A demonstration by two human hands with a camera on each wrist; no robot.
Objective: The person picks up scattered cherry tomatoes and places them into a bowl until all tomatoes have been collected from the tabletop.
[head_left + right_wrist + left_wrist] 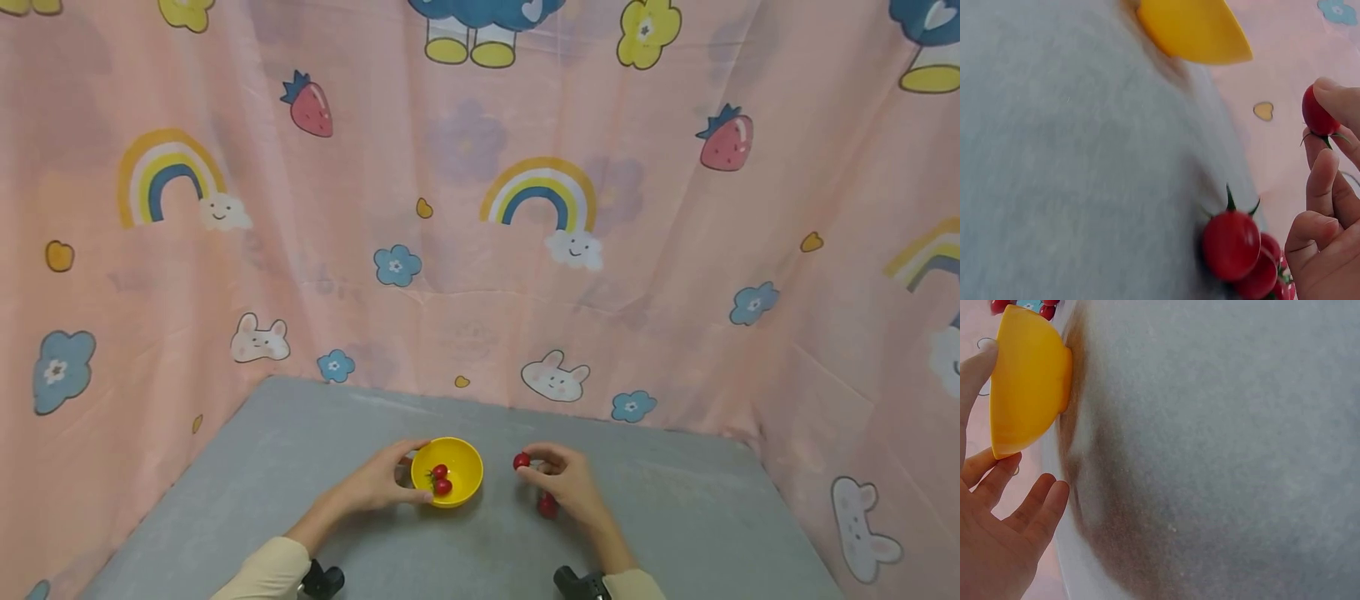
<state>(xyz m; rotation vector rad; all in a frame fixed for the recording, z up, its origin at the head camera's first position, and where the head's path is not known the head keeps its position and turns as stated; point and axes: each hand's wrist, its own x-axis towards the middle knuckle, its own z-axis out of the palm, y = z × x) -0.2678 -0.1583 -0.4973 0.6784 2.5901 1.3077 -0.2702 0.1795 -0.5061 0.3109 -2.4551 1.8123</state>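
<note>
A yellow bowl [467,468] stands on the grey table, with my left hand [384,478] holding it by the rim between thumb and fingers. Inside lie two red cherry tomatoes [443,487] with green stems. Right of the bowl, my right hand [567,485] pinches one cherry tomato [1317,111] between thumb and fingertips, raised above the table with its green calyx pointing down in the right wrist view. Several more tomatoes [1232,245] rest on the table below that hand, which partly hides them in the head view.
The grey table [675,517] reaches back to a pink curtain [465,317] printed with rainbows, rabbits and flowers, which also hangs along both sides. Black devices [581,583] are worn at both wrists.
</note>
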